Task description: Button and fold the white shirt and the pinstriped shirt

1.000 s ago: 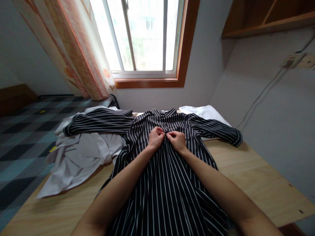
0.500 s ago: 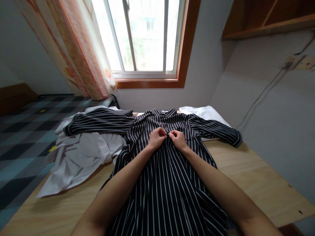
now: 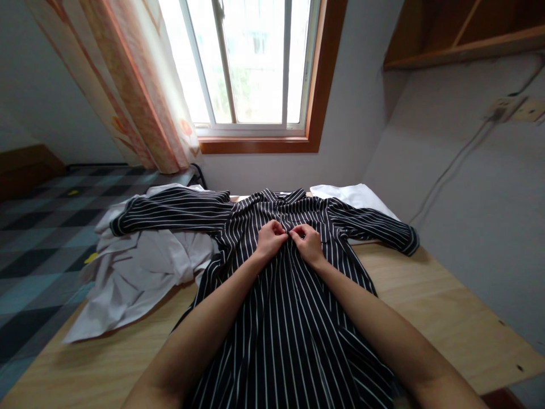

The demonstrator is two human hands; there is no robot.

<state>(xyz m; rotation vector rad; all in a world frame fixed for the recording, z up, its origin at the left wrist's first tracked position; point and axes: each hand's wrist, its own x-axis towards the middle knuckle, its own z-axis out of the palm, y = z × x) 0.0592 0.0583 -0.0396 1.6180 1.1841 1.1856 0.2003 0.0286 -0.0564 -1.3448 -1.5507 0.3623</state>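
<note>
A black shirt with white stripes (image 3: 293, 329) lies front up, its collar toward the window and its sleeves spread to both sides. At the middle of its chest, my left hand (image 3: 271, 240) pinches the front edge between thumb and fingers. Close beside it, my right hand (image 3: 307, 243) pinches the same spot, fingertips nearly meeting those of the left. Any button between the fingertips is too small to make out. The shirt's lower part runs toward me between my forearms.
Under the shirt is a light wooden table (image 3: 443, 307). A crumpled white garment (image 3: 140, 278) hangs over its left edge, and folded white cloth (image 3: 355, 196) lies at the back right. A bed with a checked cover (image 3: 38, 238) stands left. A shelf (image 3: 468, 54) overhangs on the right.
My right hand's fingers have shifted slightly up and left, and its thumb and finger have bent into a rounder pinch. My left hand has hardly moved; the shirt lies as before.
</note>
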